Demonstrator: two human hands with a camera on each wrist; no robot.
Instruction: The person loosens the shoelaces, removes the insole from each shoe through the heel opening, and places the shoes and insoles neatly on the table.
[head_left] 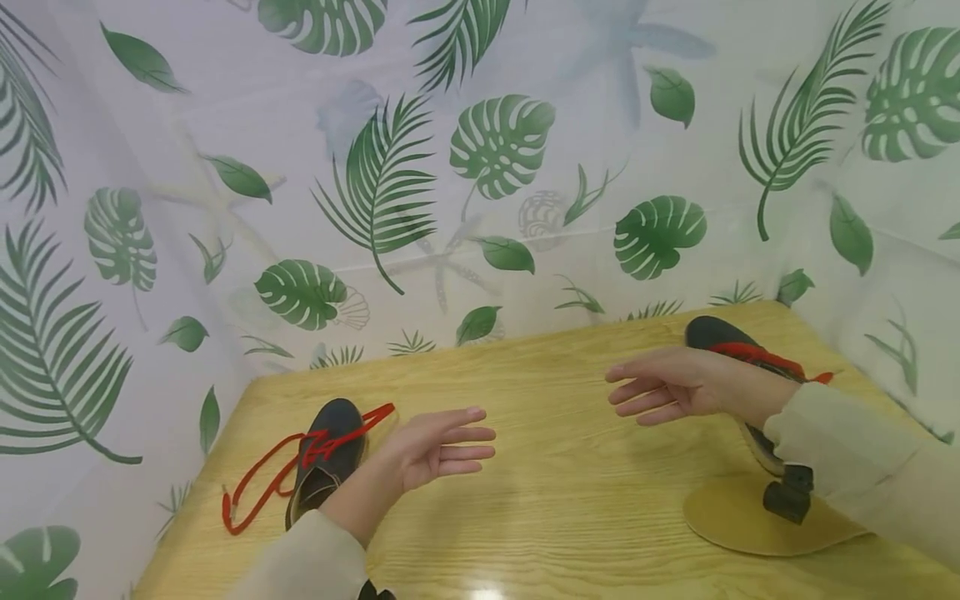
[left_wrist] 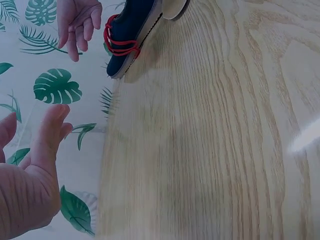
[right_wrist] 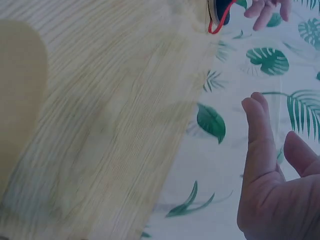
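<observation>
Two dark navy shoes with red laces are on the wooden table [head_left: 525, 467]. The left shoe [head_left: 335, 433] has its lace [head_left: 251, 475] spread loosely to both sides. My left hand [head_left: 438, 450] is held above the table just right of that shoe, fingers straight and holding nothing. Partly behind my right hand [head_left: 678, 385] and sleeve lies the right shoe [head_left: 712, 332], its red lace [head_left: 757, 357] across the top. Fingers of the right hand extend to the left with nothing in them. In the left wrist view the right shoe [left_wrist: 131, 30] shows its lace wound over it.
A flat tan oval piece [head_left: 738, 521] lies at the table's right front, partly under the right forearm. White cloth with green leaf prints [head_left: 487, 250] rises behind the table and along both sides. A black wrist mount [head_left: 787, 496] sits below the right sleeve.
</observation>
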